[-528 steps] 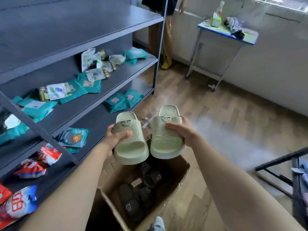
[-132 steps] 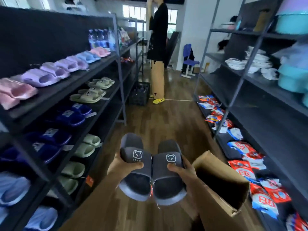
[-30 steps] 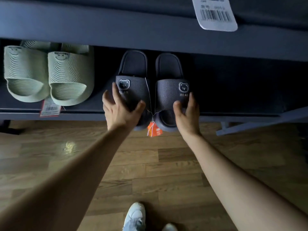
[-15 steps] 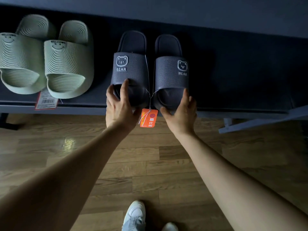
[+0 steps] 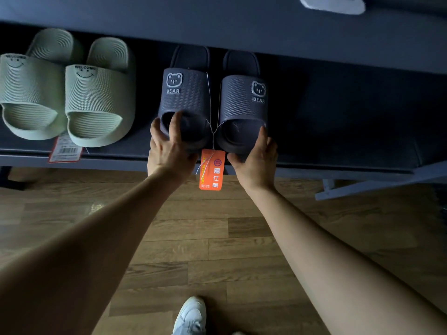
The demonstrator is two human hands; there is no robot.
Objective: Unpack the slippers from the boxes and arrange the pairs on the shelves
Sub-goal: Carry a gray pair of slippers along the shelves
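I see the dark bear slippers (image 5: 186, 100) side by side on the shelf (image 5: 338, 146), toes at its front edge, about midway along it. My left hand (image 5: 169, 153) has its grip curled over the toe of the left slipper. My right hand (image 5: 256, 160) grips the toe of the right one between thumb and fingers. An orange tag (image 5: 212, 169) hangs over the front edge between my hands. A green pair (image 5: 96, 97) sits toward the shelf's left end, apart from the dark pair.

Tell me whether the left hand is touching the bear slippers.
Touching. The head view shows the left hand gripping the bear slippers at one toe, fingers over its opening.
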